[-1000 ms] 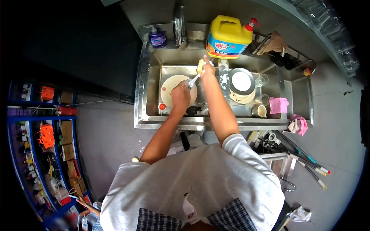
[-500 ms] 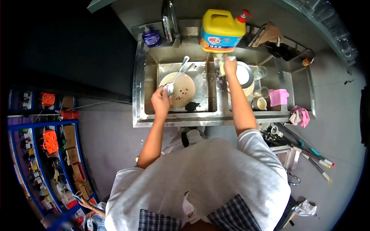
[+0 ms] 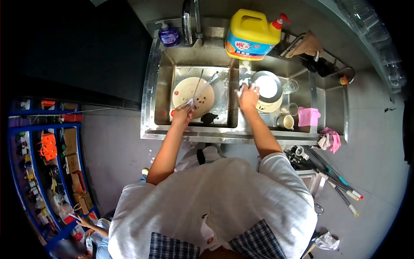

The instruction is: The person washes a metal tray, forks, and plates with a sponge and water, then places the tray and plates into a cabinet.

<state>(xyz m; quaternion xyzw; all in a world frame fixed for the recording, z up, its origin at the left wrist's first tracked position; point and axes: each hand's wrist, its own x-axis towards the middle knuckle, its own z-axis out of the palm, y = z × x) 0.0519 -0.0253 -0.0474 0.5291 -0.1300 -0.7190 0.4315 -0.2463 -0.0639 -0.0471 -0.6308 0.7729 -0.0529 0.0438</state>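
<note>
Stainless steel double sink (image 3: 189, 134), both hands over the basins.

Left hand (image 3: 182, 114): fingers closed around the handles of long metal utensils (image 3: 202, 85), far ends slanting up across the round cream plate with reddish stains (image 3: 189, 93); plate lying flat in the left basin. Right hand (image 3: 249, 97): set on the soapy divider between the basins, just beside the stack of round white dishes (image 3: 266, 86) in the right basin; fingers curled downward, cannot tell whether anything is gripped. On the back ledge, upright: large yellow plastic detergent jug with red pump (image 3: 252, 30) and small purple soap bottle (image 3: 168, 35). Right of the dishes: clear drinking glass (image 3: 292, 86), cream mug (image 3: 286, 123), pink cloth (image 3: 309, 116).
</note>
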